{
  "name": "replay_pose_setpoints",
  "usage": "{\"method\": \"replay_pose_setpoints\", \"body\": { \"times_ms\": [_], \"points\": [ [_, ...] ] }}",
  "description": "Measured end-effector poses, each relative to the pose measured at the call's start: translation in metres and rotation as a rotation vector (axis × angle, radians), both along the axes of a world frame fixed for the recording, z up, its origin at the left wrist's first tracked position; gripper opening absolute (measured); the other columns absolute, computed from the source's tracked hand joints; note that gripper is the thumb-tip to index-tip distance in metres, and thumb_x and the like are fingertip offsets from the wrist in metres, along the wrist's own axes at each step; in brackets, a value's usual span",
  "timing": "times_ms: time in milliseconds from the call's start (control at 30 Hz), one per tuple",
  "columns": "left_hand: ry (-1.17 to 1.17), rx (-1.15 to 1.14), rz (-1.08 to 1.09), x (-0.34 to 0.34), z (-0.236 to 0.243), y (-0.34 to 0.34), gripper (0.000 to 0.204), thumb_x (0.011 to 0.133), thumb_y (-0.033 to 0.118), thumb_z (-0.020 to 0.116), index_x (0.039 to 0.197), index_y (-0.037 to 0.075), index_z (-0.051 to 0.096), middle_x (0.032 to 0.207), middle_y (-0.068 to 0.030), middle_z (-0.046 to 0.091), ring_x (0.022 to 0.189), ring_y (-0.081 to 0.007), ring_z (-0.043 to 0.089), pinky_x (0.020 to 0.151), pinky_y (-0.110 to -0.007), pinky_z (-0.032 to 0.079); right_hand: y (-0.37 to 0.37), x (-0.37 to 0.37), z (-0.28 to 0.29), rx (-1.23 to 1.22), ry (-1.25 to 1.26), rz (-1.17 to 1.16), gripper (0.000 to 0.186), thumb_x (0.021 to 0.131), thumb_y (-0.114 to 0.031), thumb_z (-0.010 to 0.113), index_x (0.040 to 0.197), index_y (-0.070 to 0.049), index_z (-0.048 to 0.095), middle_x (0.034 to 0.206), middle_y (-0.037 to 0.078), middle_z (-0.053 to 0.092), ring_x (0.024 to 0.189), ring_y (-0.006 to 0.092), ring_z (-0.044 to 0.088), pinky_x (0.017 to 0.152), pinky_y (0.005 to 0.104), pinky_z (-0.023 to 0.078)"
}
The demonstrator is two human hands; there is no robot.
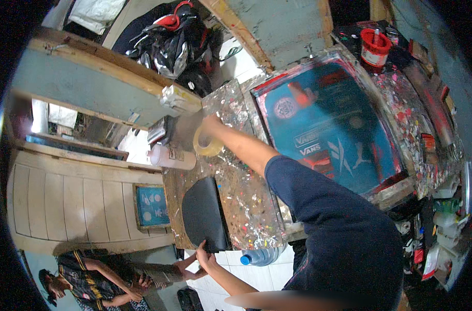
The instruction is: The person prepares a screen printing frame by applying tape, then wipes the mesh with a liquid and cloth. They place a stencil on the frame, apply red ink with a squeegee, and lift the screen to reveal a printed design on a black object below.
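My right hand (211, 124) reaches across the paint-spattered wooden bench (249, 223), closed at a roll of clear yellowish tape (209, 146). My left hand (205, 255) grips the lower edge of a black curved flat piece (202, 210) lying at the bench's edge. Beside the tape are a translucent white bottle (174, 158) on its side and a dark metallic object (158, 133). To the right lies a blue printing screen (319, 119) in a stained frame, with printed designs on it.
A red bucket (375, 49) stands at the upper right. A motorbike (168, 46) is behind a wooden partition (90, 98). A small blue screen (151, 206) leans left of the bench. A person (78, 280) is at the lower left. A water jug (262, 255) sits below the bench.
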State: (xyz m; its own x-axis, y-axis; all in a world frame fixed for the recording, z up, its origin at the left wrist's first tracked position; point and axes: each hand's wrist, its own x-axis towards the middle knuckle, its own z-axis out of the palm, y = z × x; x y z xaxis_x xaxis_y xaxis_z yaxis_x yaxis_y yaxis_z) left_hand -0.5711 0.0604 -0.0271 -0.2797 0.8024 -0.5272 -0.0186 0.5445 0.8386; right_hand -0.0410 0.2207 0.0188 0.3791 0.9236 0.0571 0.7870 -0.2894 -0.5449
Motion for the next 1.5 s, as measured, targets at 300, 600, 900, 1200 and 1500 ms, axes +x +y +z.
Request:
{"method": "replay_pose_setpoints", "body": {
  "times_ms": [300, 600, 900, 1200, 1500],
  "points": [
    [-0.083, 0.110, -0.162, 0.018, -0.001, -0.013, 0.053, 0.085, 0.032, 0.064, 0.130, 0.004, 0.057, 0.140, -0.0119, 0.056, 0.125, -0.0317, 0.052, 0.109, -0.051, 0.037, -0.172, 0.070, 0.011, 0.358, -0.211, 0.214, 0.048, 0.082, -0.045, 0.068, 0.095, 0.001, 0.075, 0.100, 0.024, 0.074, 0.089, 0.0425, 0.072, 0.077, 0.0540, 0.058],
    [0.407, 0.322, -0.304, -0.027, -0.034, -0.005, 0.103, 0.079, 0.077, 0.064, 0.126, -0.010, 0.036, 0.110, -0.0408, 0.052, 0.099, -0.0578, 0.056, 0.084, -0.063, 0.047, -0.617, 0.189, 0.085, 0.041, -0.120, -0.620, 0.051, 0.095, -0.042, 0.066, 0.122, 0.000, 0.066, 0.117, 0.022, 0.070, 0.106, 0.0376, 0.068, 0.091, 0.0449, 0.052],
    [0.200, 0.075, -0.234, 0.006, -0.010, -0.038, 0.060, 0.089, 0.055, 0.065, 0.097, -0.004, 0.054, 0.084, -0.0224, 0.060, 0.061, -0.0393, 0.054, 0.055, -0.050, 0.046, -0.749, 0.116, -0.009, -0.037, -0.389, -1.083, 0.053, 0.095, -0.042, 0.064, 0.130, -0.003, 0.062, 0.130, 0.024, 0.063, 0.120, 0.0461, 0.058, 0.107, 0.0532, 0.042],
    [0.359, -0.023, -0.294, 0.034, 0.012, -0.032, 0.068, 0.085, 0.059, 0.069, 0.112, -0.002, 0.061, 0.085, -0.0210, 0.065, 0.057, -0.0352, 0.060, 0.049, -0.045, 0.048, -0.571, 0.051, -0.003, 0.111, -0.133, -0.106, 0.067, 0.097, -0.039, 0.058, 0.150, -0.002, 0.043, 0.157, 0.017, 0.041, 0.144, 0.0344, 0.039, 0.119, 0.0511, 0.027],
    [1.150, 1.350, -0.461, 0.271, 0.063, -0.142, 0.061, 0.087, 0.030, 0.077, 0.134, -0.002, 0.057, 0.129, -0.0245, 0.059, 0.121, -0.0423, 0.054, 0.107, -0.051, 0.039, -0.552, 0.035, -0.051, -0.097, -0.325, -0.005, 0.074, 0.102, -0.051, 0.043, 0.154, 0.000, 0.036, 0.164, 0.011, 0.032, 0.154, 0.0280, 0.019, 0.125, 0.0558, 0.005]
  ]
}}
